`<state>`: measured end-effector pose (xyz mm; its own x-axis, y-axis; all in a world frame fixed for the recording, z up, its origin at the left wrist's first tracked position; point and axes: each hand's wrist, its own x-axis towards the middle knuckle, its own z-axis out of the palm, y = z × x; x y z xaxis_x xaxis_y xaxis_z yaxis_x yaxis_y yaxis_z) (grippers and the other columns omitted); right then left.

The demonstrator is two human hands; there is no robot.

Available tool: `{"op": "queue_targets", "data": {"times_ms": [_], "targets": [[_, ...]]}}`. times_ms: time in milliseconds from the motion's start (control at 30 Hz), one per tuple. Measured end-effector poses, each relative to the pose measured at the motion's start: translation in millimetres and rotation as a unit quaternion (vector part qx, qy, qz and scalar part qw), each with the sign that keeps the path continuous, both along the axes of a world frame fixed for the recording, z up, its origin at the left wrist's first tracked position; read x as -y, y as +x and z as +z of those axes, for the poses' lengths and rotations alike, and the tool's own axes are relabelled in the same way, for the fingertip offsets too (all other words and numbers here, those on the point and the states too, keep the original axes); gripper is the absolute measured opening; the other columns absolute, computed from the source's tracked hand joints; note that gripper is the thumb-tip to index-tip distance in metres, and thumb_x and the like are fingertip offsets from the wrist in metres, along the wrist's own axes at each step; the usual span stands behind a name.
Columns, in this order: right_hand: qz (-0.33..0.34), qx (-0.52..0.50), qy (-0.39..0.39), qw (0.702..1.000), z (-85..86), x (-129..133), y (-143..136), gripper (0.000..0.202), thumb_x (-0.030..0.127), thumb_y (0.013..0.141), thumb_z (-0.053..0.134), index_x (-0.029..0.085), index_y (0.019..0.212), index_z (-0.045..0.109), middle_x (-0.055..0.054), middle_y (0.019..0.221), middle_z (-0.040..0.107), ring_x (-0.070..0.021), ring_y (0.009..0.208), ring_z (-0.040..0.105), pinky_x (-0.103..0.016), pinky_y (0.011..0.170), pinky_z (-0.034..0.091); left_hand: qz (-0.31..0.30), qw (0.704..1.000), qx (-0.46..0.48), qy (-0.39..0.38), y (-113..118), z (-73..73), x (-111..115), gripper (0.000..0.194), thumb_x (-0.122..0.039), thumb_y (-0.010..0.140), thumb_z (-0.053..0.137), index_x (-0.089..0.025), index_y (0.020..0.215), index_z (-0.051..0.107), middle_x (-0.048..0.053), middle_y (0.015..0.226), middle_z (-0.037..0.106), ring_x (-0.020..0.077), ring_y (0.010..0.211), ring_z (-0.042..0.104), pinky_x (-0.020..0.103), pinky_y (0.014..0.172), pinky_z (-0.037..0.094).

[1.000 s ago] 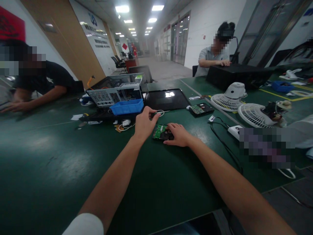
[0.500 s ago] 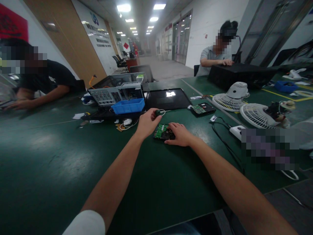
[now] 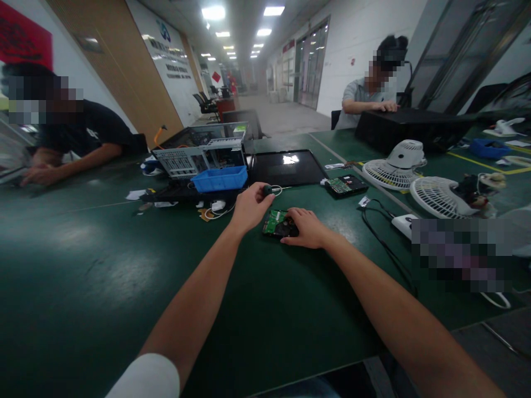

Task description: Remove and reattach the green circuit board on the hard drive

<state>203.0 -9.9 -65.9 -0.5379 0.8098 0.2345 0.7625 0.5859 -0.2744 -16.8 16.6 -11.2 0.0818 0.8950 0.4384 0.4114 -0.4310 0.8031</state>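
Observation:
A hard drive (image 3: 274, 224) lies on the green table with its green circuit board facing up. My right hand (image 3: 306, 228) is closed around its right end, thumb along the near edge and fingers over the far side. Above and left of the drive, my left hand (image 3: 252, 207) pinches the dark handle of a screwdriver (image 3: 267, 190). The thin shaft appears to point right, clear of the drive; its tip is hard to make out. A white cable (image 3: 224, 213) runs on the table behind my left hand.
Beyond my hands stand a blue bin (image 3: 219, 179), an open computer case (image 3: 178, 163) and a black panel (image 3: 286, 168). Another hard drive (image 3: 346, 185), fan parts (image 3: 392, 172) and a white power strip (image 3: 402, 224) lie rightward. Two people sit across the table, one beside a black case (image 3: 409, 127).
The view has shifted very slightly, moving the scene a little to the right. Both hands keep their places, with the screwdriver and the hard drive still held.

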Motion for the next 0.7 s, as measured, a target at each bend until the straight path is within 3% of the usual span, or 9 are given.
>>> {"op": "queue_targets", "data": {"times_ms": [167, 367, 533, 700], "targets": [[0.003, -0.007, 0.0, 1.0, 0.0, 0, 0, 0.069, 0.061, 0.077, 0.077, 0.02, 0.128, 0.055, -0.016, 0.134, 0.061, -0.0373, 0.126, 0.055, -0.052, 0.106, 0.04, 0.041, 0.999, -0.01, 0.014, -11, 6.4, -5, 0.027, -0.028, 0.085, 0.069, -0.019, 0.11, 0.066, 0.006, 0.098, 0.072, 0.0195, 0.09, 0.069, 0.034, 0.086, 0.056], [0.006, -0.015, -0.013, 1.0, 1.1, 0, 1, 0.075, 0.061, 0.078, 0.077, 0.022, 0.137, 0.052, -0.015, 0.139, 0.059, -0.0367, 0.129, 0.054, -0.052, 0.109, 0.039, 0.11, 0.985, -0.135, -0.02, -53, 19.7, -13, 0.027, -0.022, 0.082, 0.063, -0.018, 0.109, 0.065, 0.007, 0.099, 0.071, 0.0213, 0.089, 0.067, 0.034, 0.082, 0.054], [0.009, -0.012, -0.016, 1.0, 1.0, -1, 1, 0.081, 0.063, 0.077, 0.076, 0.021, 0.142, 0.05, -0.016, 0.146, 0.055, -0.0384, 0.133, 0.051, -0.053, 0.111, 0.037, 0.089, 0.94, -0.301, -0.133, -83, 19.8, -16, 0.022, -0.025, 0.078, 0.06, -0.017, 0.095, 0.072, 0.007, 0.089, 0.074, 0.0217, 0.081, 0.067, 0.03, 0.071, 0.05], [0.012, -0.007, -0.013, 1.0, -0.5, -2, 2, 0.082, 0.063, 0.078, 0.075, 0.019, 0.143, 0.05, -0.017, 0.147, 0.054, -0.0382, 0.135, 0.05, -0.054, 0.112, 0.036, 0.115, 0.891, -0.398, -0.184, -94, 9.8, -23, 0.022, -0.035, 0.076, 0.065, -0.019, 0.086, 0.077, 0.012, 0.09, 0.077, 0.0254, 0.082, 0.07, 0.03, 0.069, 0.05]]}}
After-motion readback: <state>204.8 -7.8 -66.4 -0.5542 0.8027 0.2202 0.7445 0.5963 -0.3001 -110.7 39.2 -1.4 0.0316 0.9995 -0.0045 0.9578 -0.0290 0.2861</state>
